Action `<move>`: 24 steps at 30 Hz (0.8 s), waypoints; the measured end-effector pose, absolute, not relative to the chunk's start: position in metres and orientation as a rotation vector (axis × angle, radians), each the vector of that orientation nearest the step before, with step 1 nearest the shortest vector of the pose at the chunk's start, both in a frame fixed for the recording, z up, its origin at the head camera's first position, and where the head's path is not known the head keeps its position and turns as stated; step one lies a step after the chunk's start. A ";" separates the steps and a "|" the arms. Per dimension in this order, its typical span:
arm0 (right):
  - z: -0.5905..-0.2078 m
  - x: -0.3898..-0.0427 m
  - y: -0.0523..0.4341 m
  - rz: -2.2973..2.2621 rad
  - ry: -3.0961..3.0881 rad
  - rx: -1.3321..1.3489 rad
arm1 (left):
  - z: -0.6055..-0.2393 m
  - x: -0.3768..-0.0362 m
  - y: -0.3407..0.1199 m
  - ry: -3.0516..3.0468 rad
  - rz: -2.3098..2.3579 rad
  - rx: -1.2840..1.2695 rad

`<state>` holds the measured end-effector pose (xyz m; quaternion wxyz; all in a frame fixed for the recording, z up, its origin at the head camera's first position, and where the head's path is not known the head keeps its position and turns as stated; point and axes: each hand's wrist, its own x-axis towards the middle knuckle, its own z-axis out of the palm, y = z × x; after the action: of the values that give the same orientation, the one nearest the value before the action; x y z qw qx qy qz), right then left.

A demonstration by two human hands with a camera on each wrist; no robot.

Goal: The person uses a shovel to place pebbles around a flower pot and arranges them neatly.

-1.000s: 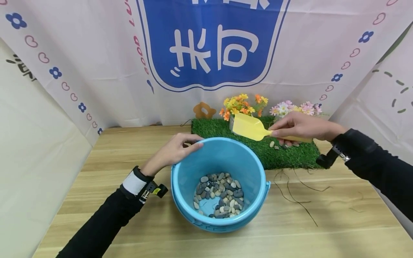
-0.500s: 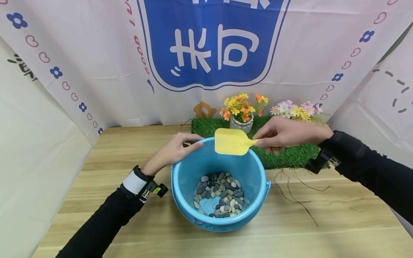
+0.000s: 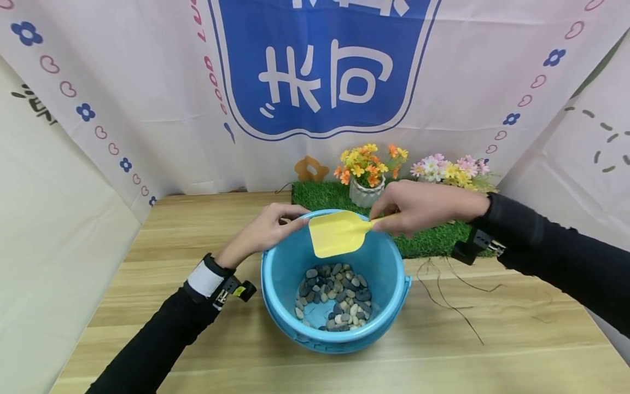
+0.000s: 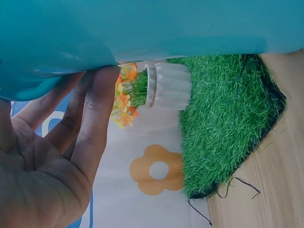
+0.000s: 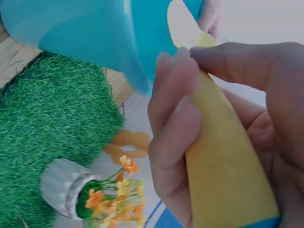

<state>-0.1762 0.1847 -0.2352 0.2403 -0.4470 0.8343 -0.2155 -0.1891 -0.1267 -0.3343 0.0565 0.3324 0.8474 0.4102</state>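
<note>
A light-blue bucket stands on the table, with grey, dark and cream pebbles spread over its bottom. My left hand grips the far left of its rim; in the left wrist view its fingers lie along the bucket's outer wall. In my right hand is a small yellow shovel, pinched near where the handle meets the blade. The blade is above the far part of the bucket's mouth, and no pebbles show on it. The right wrist view shows the thick yellow handle running through the palm.
Behind the bucket lies a green turf mat. A white pot of orange and yellow flowers stands on it, and pink and white flowers are behind my right hand. Dark loose threads lie on the wooden table. A printed cloth hangs behind.
My right hand has moved left and slightly nearer, taking the shovel from over the turf mat to over the bucket. The blade has turned. My left hand stays on the rim.
</note>
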 end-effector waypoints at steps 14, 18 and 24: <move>-0.240 -0.164 0.141 -0.312 2.422 -1.327 | -0.335 -0.190 -0.127 2.583 1.229 1.015; -0.243 -0.162 0.128 -0.225 2.442 -1.274 | -0.335 -0.190 -0.127 2.579 1.237 1.016; -0.249 -0.161 0.109 -0.040 2.456 -1.276 | -0.335 -0.190 -0.127 2.571 1.247 1.021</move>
<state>-0.1610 0.1089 -0.2486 0.1858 -0.4530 0.8718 -0.0141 -0.1898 -0.1273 -0.3351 0.0538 0.3361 0.8460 0.4104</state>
